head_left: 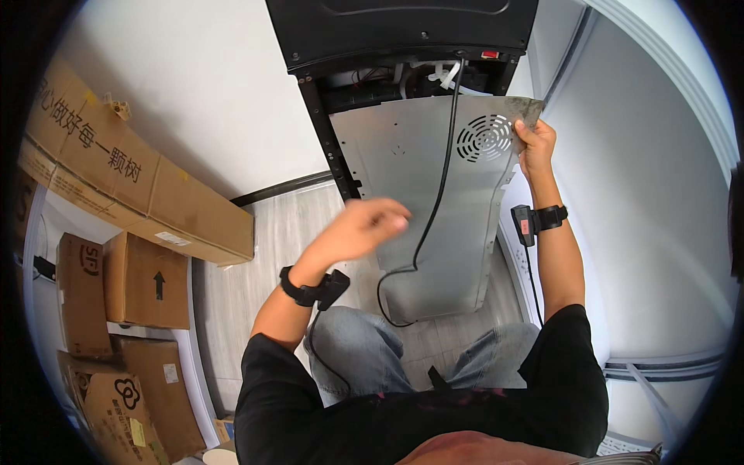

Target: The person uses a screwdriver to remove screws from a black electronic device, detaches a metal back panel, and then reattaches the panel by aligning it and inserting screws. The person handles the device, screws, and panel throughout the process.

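Observation:
A grey sheet-metal panel (411,178) with a round slotted vent stands in front of me, tilted against the back of a black appliance (403,31). My right hand (538,146) grips its upper right corner, thumb on the near face. Dirt darkens that corner. My left hand (364,226) hovers near the panel's left edge, its partly curled fingers blurred by motion. A black power cord (444,174) hangs from the appliance across the panel and loops toward the floor. Above the panel's top edge, white fittings (446,75) and dark internal parts show; the rest behind it is hidden.
A long cardboard box (132,167) stands at the left by the wall. Below it, more cardboard boxes (151,279) sit on a white shelf (198,364). A white wall and frame (659,194) rise close on my right. Cabled black bands (302,288) circle both wrists.

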Available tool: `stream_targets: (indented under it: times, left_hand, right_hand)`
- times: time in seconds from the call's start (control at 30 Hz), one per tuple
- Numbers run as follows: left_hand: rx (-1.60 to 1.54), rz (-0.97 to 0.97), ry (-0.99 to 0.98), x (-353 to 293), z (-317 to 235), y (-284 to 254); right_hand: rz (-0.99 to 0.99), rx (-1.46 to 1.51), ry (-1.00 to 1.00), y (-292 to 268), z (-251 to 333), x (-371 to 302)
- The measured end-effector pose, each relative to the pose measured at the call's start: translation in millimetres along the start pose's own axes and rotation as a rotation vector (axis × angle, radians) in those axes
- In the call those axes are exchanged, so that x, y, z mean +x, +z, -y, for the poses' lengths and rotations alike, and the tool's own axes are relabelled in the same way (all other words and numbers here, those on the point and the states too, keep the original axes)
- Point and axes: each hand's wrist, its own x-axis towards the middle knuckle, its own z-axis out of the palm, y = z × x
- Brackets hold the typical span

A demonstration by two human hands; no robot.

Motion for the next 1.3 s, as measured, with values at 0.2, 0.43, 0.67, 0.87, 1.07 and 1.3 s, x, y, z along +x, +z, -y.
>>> stream_targets:
  times: [0.2,0.43,0.67,0.87,1.07,1.3]
  left_hand:
    - [0.029,-0.74,0.047,-1,24,-31]
    - [0.115,-0.869,0.103,25,53,-18]
    - [0.064,-0.942,0.205,39,69,-9]
    - [-0.286,-1.051,0.277,49,57,7]
    - [-0.225,-1.195,0.292,47,55,6]
    - [-0.193,-1.222,0.278,44,57,-1]
  right_hand:
    - [0.033,0.009,0.007,7,7,-1]
    - [0.04,0.019,0.027,4,8,2]
    - [0.055,0.035,0.014,8,4,2]
    - [0.079,-0.006,0.014,7,8,3]
    - [0.157,-0.089,-0.013,1,5,8]
    - [0.007,-0.04,-0.04,-26,-1,14]
